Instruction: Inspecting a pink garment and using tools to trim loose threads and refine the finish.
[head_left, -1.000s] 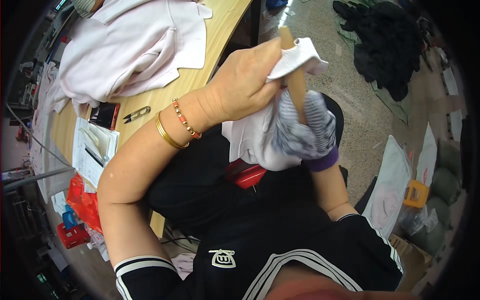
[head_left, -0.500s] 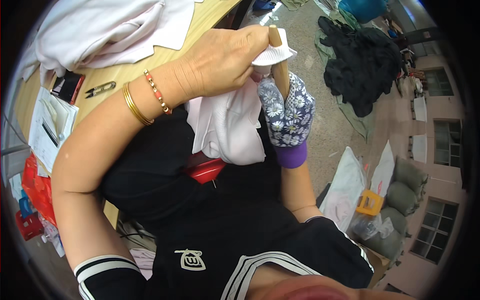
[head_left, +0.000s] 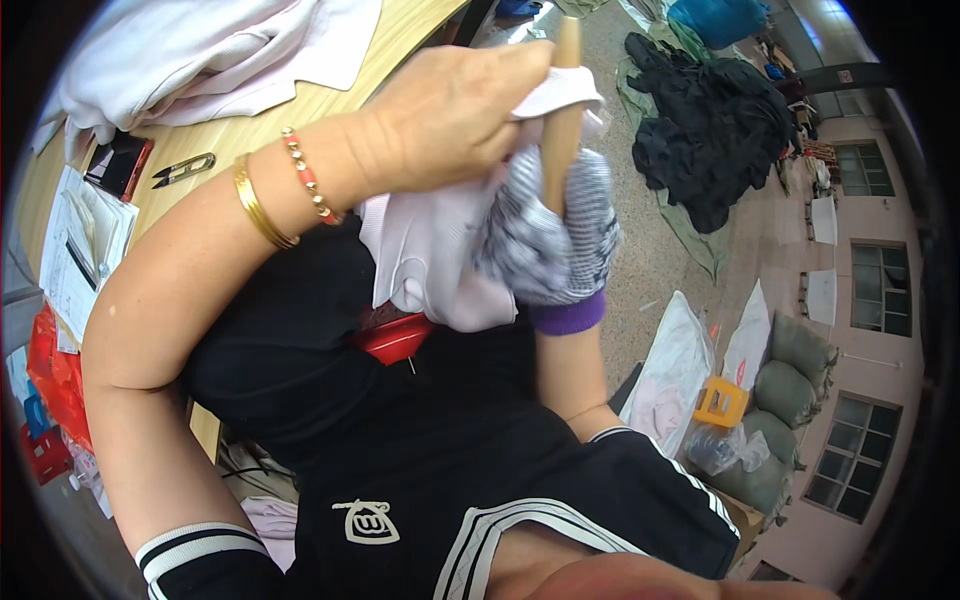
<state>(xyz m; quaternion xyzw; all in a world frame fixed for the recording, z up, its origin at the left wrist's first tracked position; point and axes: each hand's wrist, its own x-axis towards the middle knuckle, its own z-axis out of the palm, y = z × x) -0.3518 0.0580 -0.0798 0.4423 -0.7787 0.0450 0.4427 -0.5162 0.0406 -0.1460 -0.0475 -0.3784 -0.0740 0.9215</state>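
My left hand, bare and wearing bracelets, is closed on a pale pink knit garment at the upper middle. The garment's bulk hangs below that hand, over my lap. Part of its ribbed edge wraps across a wooden stick, whose upper end stands clear above the cloth. My right hand, in a flower-patterned glove with a purple cuff, is blurred by motion and closed around the stick's lower part. The left fingertips are hidden behind the hand and cloth.
On the wooden table at left lie more pale garments, thread snips, a dark phone-like case and papers. A red object shows at my lap. Black cloth is heaped on the floor at right.
The stick stands taller above the cloth edge and more upright. My gloved right hand has turned and shifted slightly left. My left hand keeps its hold on the garment.
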